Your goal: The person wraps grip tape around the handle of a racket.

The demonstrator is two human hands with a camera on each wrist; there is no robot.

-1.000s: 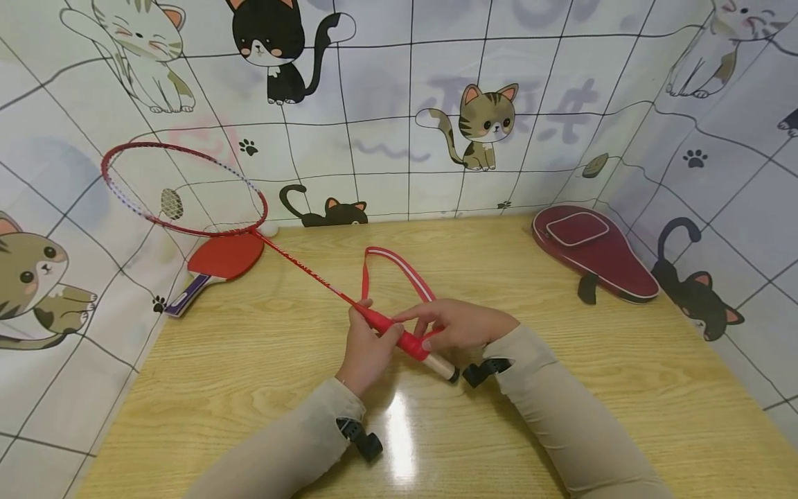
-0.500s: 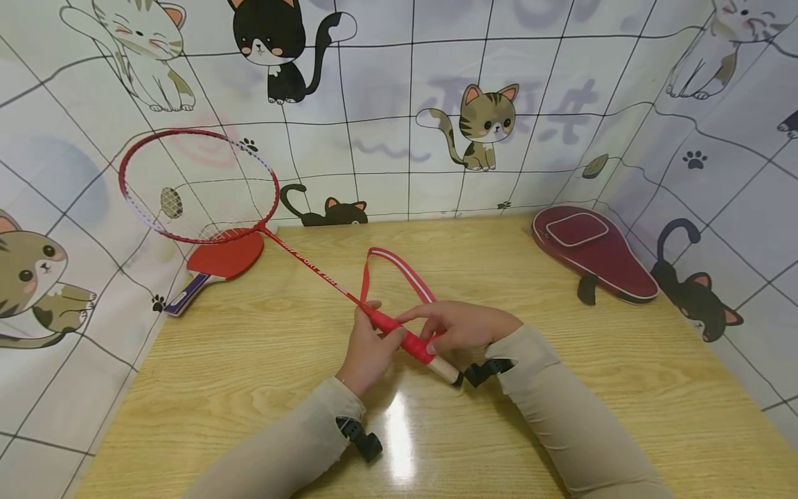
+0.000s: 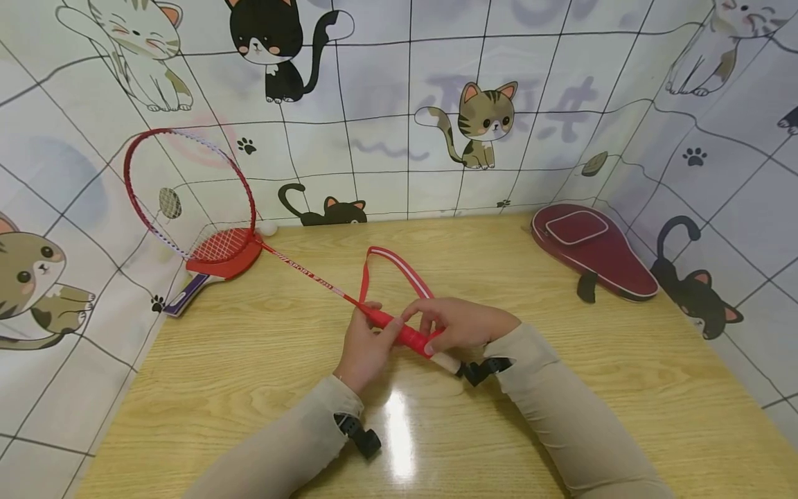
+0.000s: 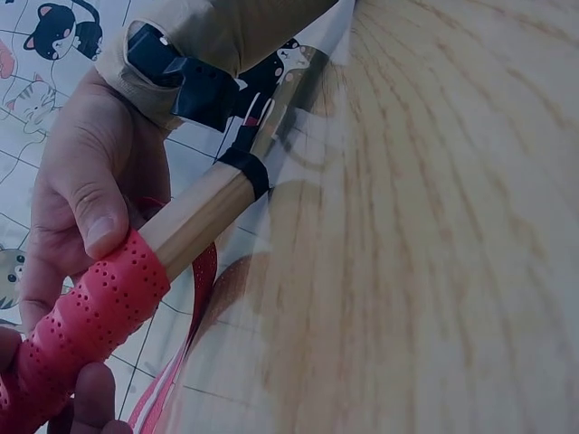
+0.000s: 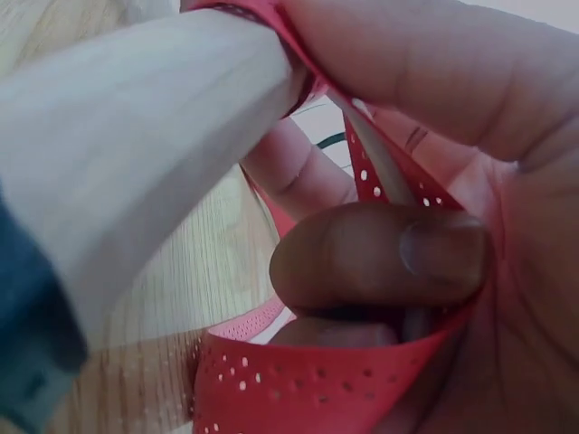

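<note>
A badminton racket (image 3: 301,269) slants across the table, its strung head up at the left and its handle toward me. My left hand (image 3: 364,352) grips the handle, thumb on top. Red perforated grip tape (image 4: 99,303) wraps its upper part; the lower end is bare wood (image 4: 204,217) with a dark butt. My right hand (image 3: 460,323) pinches the tape where it meets the wood, thumb against the edge. In the right wrist view, loose tape (image 5: 303,384) passes round the curled fingers of this hand. Beyond the hands, the tape (image 3: 399,260) forms a loop showing a white stripe.
A red table tennis bat (image 3: 224,260) lies at the back left, partly behind the racket's strings. A white ball (image 3: 268,228) is beside it. At the back right lies a dark red bat case (image 3: 592,249). Cat-print sheeting (image 3: 380,83) stands behind the wooden table (image 3: 249,388).
The racket has turned about its shaft; its head first rose, then tipped steeper, and now overlaps the red bat. My right index finger has bent. Both hands stay near the same place.
</note>
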